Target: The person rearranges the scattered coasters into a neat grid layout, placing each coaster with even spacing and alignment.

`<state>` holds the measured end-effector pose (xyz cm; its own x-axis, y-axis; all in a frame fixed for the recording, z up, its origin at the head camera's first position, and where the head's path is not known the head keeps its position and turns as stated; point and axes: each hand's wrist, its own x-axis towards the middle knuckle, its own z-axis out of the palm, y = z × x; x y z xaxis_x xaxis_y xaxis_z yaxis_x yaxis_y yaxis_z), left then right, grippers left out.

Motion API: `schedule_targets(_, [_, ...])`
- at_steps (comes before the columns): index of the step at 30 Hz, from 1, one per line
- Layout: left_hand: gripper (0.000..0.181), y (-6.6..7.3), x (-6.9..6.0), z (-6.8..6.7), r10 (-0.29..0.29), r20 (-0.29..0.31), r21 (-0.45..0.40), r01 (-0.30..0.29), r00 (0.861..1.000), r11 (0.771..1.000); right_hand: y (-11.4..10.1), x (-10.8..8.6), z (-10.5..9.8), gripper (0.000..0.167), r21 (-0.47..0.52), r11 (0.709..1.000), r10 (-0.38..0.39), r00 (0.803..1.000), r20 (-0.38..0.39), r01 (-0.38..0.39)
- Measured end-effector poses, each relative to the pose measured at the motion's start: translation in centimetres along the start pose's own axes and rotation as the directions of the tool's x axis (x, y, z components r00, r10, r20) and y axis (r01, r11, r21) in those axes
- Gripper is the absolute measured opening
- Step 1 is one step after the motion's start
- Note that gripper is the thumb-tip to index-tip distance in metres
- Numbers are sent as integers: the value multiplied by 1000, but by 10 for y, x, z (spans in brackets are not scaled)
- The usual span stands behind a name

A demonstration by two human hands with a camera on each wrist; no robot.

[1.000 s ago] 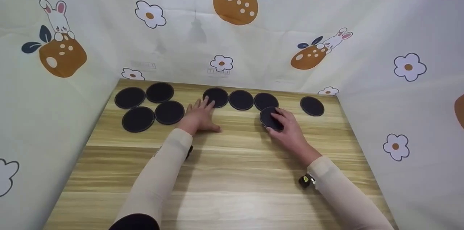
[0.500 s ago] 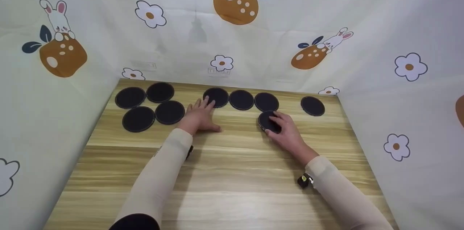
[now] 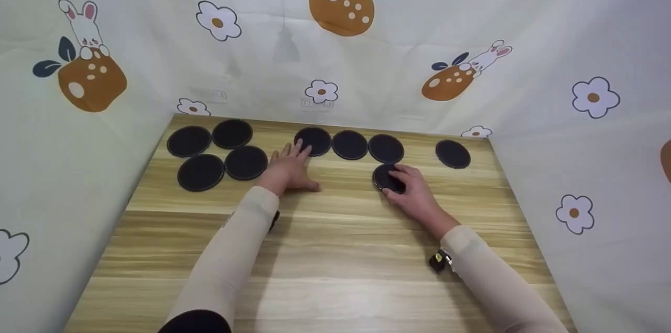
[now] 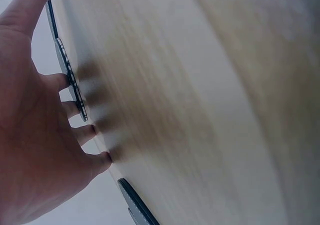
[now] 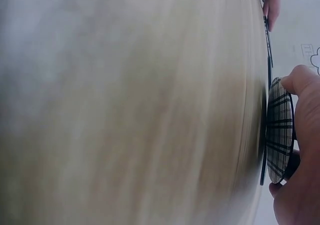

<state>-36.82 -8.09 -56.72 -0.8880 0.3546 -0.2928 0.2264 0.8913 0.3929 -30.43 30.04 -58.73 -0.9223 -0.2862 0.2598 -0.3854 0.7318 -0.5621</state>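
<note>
With our right hand [image 3: 418,191] we hold a flat, round black disc [image 3: 385,179], the grip clamped on its edge between thumb and fingers. In the right wrist view it tilts, showing a pale underside with dark plaid lines. It sits just in front of the right end disc [image 3: 386,148] of a row of three similar black discs; we cannot tell whether the two touch. The middle disc [image 3: 350,144] lies beside that one, and the left end disc [image 3: 317,139] is under our left hand [image 3: 290,171], whose grip is spread apart, fingertips reaching the disc and the thumb stretched out over the wood-grain table [image 3: 335,265]. Left of this hand we have four more black discs [image 3: 201,172] grouped closely in two pairs; a lone black disc [image 3: 453,153] lies near the table's far right corner. Pale cloth [image 3: 377,76] printed with rabbits and flowers surrounds us.
</note>
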Motion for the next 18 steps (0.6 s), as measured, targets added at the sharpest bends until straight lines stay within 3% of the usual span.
schedule_targets(4, [132,5,-7,-4,-2,3,1,2,1000,1000,2,0,0,54,0,1000,8,1000,8,-8])
schedule_targets(11, [138,-5,7,5,5,-2,-6,-5,1000,1000,4,1,1,56,4,1000,19,999,29,-19])
schedule_targets(18, [130,7,-10,-6,11,11,26,-11,1000,1000,4,1,1,59,-11,1000,24,997,71,-23])
